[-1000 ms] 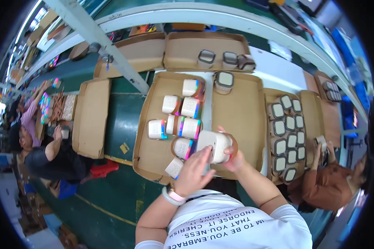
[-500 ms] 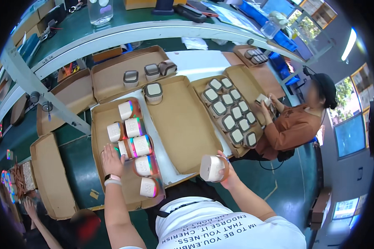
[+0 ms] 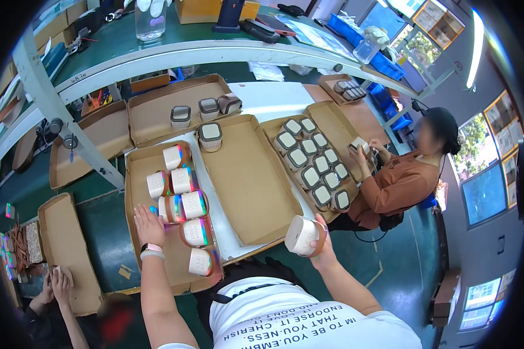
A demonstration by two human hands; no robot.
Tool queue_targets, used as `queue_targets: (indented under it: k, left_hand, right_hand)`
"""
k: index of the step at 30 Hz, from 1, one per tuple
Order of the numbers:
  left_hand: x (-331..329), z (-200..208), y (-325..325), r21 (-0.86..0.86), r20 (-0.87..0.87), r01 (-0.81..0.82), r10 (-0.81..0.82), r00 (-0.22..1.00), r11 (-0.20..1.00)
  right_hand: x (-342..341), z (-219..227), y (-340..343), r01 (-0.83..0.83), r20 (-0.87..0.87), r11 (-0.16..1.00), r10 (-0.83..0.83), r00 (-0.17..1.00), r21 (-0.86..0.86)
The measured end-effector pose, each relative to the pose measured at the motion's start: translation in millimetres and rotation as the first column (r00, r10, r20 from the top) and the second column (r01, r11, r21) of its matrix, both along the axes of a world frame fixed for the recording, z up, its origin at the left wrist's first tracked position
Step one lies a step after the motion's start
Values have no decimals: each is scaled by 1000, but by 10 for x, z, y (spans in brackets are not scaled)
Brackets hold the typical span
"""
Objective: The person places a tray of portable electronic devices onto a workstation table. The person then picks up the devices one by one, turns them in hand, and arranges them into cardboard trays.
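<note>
In my right hand [image 3: 326,251] is a small cream speaker [image 3: 301,234] with a brown strap, held in front of my body beyond the trays' near edge. The fingers wrap its strap side, and its plain face is turned left. My left hand [image 3: 149,225] lies flat with fingers stretched inside the left cardboard tray [image 3: 145,273], beside a speaker [image 3: 170,208] with glowing coloured lights. Several similar lit speakers stand in that tray, among them a front one [image 3: 199,262] and a far one [image 3: 173,157].
A middle cardboard tray [image 3: 247,192] has one speaker [image 3: 210,137] in its far corner. The right tray holds several dark-rimmed speakers [image 3: 321,164]. A co-worker in brown [image 3: 399,183] handles an item at right. Another person's hands [image 3: 58,284] show lower left. A metal shelf frame [image 3: 198,55] crosses behind.
The view has shifted slightly. The speaker in my right hand has tilted a little. My left hand stays flat in the left tray. The lower-left person's hands have come together.
</note>
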State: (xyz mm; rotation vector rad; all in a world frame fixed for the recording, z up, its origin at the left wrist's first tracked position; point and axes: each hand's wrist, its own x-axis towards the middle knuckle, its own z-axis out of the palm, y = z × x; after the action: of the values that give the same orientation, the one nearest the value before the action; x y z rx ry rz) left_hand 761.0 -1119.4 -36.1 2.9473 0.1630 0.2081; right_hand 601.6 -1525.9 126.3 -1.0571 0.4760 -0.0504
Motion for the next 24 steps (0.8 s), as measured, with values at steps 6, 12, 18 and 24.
queue_targets:
  k: [6, 12, 18, 24]
  left_hand:
    - [-36, -130, -14, -146, 35, 175, -172, 984, 974]
    - [-450, 141, -250, -840, 183, -205, 617, 765, 503]
    - [-615, -142, -109, -566, -189, -551, 554, 811, 613]
    - [-433, -414, 83, -765, -110, -298, 339, 934, 572]
  right_hand:
    - [174, 429, -507, 391, 464, 360, 139, 875, -847]
    - [414, 1620, -910, 961, 981, -203, -92, 171, -187]
    - [772, 1252, -554, 894, 890, -115, 104, 444, -433]
    - [954, 1522, -967, 947, 959, 174, 137, 247, -268]
